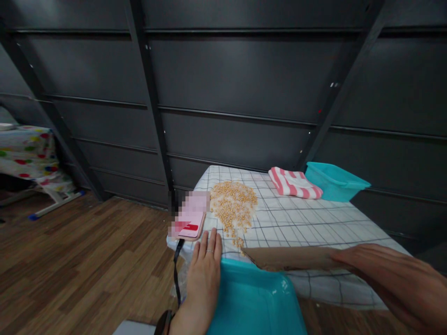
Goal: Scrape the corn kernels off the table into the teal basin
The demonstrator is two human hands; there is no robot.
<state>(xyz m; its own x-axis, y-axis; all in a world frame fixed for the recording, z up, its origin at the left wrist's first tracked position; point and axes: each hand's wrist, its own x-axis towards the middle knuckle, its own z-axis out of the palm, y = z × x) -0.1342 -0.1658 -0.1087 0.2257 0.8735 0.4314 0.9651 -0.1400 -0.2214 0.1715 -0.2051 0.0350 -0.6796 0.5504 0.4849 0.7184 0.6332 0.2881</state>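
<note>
My left hand (206,263) lies flat at the table's near edge, fingers stretched forward. It is beside the rim of a teal plastic basin (258,298), which sits at the near edge below the tabletop. A strip of brown cardboard (296,258) is gripped at its right end by my right hand (387,274). The strip's left tip reaches the near end of a spread of yellow beans (232,204), with fine white grains among them. Several loose beans trail toward the basin. What my right fingers look like underneath is hidden.
A pink phone (197,228), partly blurred out, lies left of the beans with a black cable (176,270). A folded pink-striped towel (295,183) and a second teal basin (335,181) stand at the back right of the checked tablecloth (296,223). Dark panelled wall (237,74) rises behind.
</note>
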